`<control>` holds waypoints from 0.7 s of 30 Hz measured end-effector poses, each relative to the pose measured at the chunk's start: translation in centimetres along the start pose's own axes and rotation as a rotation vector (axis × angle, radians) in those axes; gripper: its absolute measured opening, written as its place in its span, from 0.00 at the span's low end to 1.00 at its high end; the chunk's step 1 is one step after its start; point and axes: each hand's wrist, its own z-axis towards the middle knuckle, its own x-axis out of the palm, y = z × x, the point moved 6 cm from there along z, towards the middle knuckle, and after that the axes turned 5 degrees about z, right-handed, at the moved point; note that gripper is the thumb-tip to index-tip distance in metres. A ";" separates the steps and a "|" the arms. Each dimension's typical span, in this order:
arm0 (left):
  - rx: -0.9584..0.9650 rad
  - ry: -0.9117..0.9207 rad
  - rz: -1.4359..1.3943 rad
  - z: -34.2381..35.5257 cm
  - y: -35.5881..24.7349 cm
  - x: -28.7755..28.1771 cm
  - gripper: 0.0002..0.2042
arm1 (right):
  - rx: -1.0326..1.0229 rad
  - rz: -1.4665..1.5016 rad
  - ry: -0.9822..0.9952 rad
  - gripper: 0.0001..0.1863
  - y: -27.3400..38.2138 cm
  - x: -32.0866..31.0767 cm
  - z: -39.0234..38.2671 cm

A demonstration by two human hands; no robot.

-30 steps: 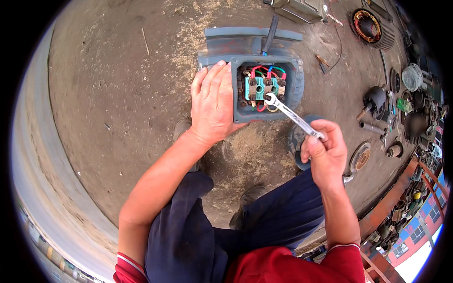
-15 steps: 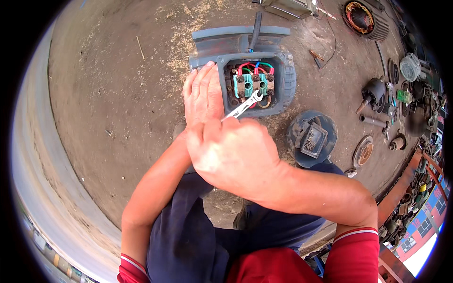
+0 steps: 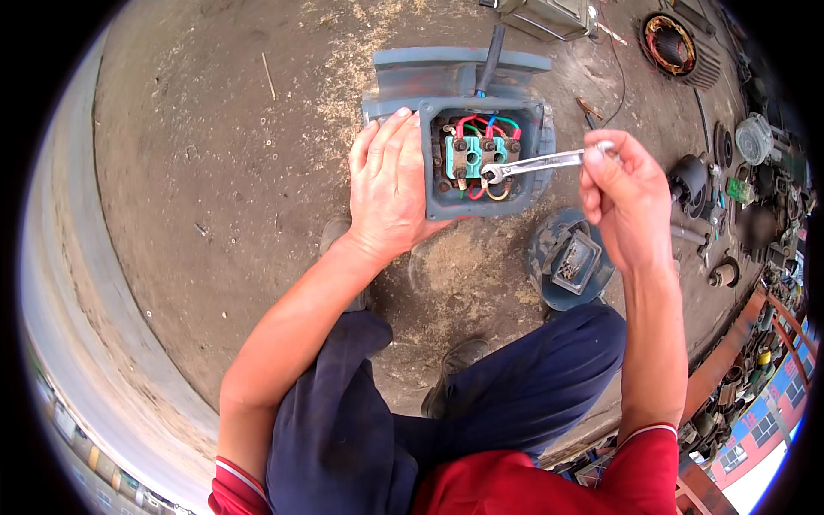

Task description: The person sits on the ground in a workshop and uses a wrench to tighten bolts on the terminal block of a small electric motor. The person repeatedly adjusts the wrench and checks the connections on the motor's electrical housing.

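My left hand (image 3: 386, 180) grips the left side of a grey motor junction box (image 3: 438, 206), its fingers over that side. Inside, a teal terminal block (image 3: 466, 148) carries bolts with red, green and blue wires, and a dark cable (image 3: 491, 60) enters from above. My right hand (image 3: 627, 189) is closed on the outer end of a silver wrench (image 3: 549, 160), which lies almost level, its open jaw at a lower bolt of the terminal block.
A grey round housing (image 3: 549, 287) holding a tray of small parts lies below right on the dirt floor (image 3: 189, 197). A metal case (image 3: 545, 17) and a copper-wound stator (image 3: 669, 43) lie behind. Rotors, discs and a clutter of parts line the right side; a steel beam (image 3: 717, 352) runs there.
My right hand swept left across the lower middle half a second ago and is now up at the right, turning the wrench from a diagonal to nearly level. My left hand stays on the box.
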 end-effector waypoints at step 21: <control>0.012 0.007 0.032 0.2 0.0 -0.3 0.57 | -0.285 -0.400 0.167 0.15 -5.3 0.4 -8.2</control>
